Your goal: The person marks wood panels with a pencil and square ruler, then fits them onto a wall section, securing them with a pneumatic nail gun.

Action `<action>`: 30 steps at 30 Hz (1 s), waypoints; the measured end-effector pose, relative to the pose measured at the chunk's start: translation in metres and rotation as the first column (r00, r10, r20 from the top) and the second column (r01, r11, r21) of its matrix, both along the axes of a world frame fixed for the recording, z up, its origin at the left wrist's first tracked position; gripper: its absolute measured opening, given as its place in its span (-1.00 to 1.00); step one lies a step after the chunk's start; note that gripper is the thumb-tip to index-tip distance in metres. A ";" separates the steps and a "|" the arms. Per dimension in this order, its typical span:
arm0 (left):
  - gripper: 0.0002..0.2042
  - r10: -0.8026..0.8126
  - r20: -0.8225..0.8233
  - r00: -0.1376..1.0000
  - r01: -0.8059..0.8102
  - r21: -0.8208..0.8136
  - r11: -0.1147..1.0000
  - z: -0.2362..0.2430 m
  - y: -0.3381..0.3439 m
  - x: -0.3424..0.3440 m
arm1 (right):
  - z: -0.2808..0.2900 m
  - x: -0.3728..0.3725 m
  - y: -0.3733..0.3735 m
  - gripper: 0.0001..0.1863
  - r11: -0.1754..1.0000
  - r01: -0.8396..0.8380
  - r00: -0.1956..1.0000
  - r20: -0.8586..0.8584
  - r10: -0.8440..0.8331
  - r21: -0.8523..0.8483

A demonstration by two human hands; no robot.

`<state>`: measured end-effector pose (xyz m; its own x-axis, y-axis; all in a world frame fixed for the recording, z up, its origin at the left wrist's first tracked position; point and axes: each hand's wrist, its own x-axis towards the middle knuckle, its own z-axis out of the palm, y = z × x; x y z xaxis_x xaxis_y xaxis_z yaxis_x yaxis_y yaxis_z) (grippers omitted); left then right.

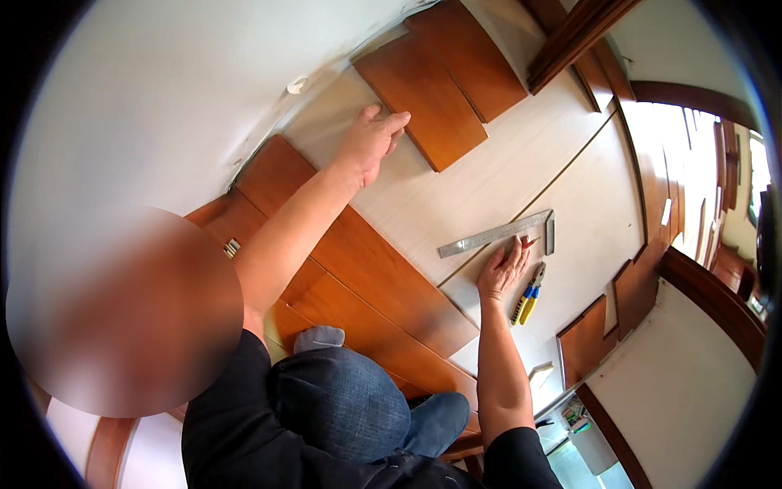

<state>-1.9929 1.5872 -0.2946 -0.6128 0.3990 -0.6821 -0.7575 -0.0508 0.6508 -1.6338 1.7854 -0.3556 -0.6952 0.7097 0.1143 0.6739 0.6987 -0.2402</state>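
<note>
head | left fisheye, head-worn | faces down | near above floor [432, 196]

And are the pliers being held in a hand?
No, the pliers lie on the pale floor beside the right hand.

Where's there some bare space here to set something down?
The pale sheeting has a bare patch between the upper planks, lower planks and metal square. Another lies between the square and the brown boards at right. It's crowded around the right hand, with the square, small red object and pliers close together.
</note>
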 end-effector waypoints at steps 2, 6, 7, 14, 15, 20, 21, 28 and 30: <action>-0.40 -0.084 -0.026 0.996 0.082 -0.057 0.995 0.000 0.010 -0.006 | 0.000 0.000 0.000 -0.48 1.000 0.005 1.000 0.006 -0.005 0.002; -0.59 -0.162 -0.071 0.984 0.155 -0.095 0.983 -0.016 0.020 -0.016 | 0.001 0.001 -0.001 -0.47 1.000 -0.008 1.000 0.012 0.008 0.006; -0.61 -0.153 -0.098 0.983 0.146 -0.077 0.986 -0.022 0.019 -0.018 | 0.002 0.000 -0.002 -0.47 1.000 -0.010 1.000 0.017 0.010 0.005; -0.75 0.024 -0.046 0.999 -0.009 0.307 0.952 0.021 0.040 -0.007 | 0.005 0.002 0.002 -0.45 1.000 0.005 0.999 0.040 -0.004 -0.012; -0.78 0.008 -0.053 0.999 0.006 0.263 0.965 0.019 0.054 -0.015 | 0.005 0.003 0.001 -0.45 1.000 0.007 0.999 0.037 -0.006 -0.016; -0.71 -0.001 -0.107 0.994 0.007 0.057 0.998 -0.008 0.105 -0.049 | 0.001 0.000 0.004 -0.45 1.000 0.000 0.999 0.032 0.000 -0.008; -0.69 0.013 -0.102 0.995 -0.006 0.066 0.998 -0.008 0.113 -0.053 | 0.000 0.000 0.004 -0.45 1.000 0.002 1.000 0.027 -0.002 -0.006; -0.62 -0.059 -0.103 0.993 0.050 -0.085 0.995 -0.008 0.136 -0.070 | 0.000 0.004 0.003 -0.44 1.000 0.011 0.999 0.032 -0.010 -0.007; -0.63 0.085 -0.103 0.991 -0.092 -0.063 0.994 -0.020 0.137 -0.071 | -0.002 0.005 0.003 -0.43 1.000 0.016 0.999 0.030 -0.015 -0.014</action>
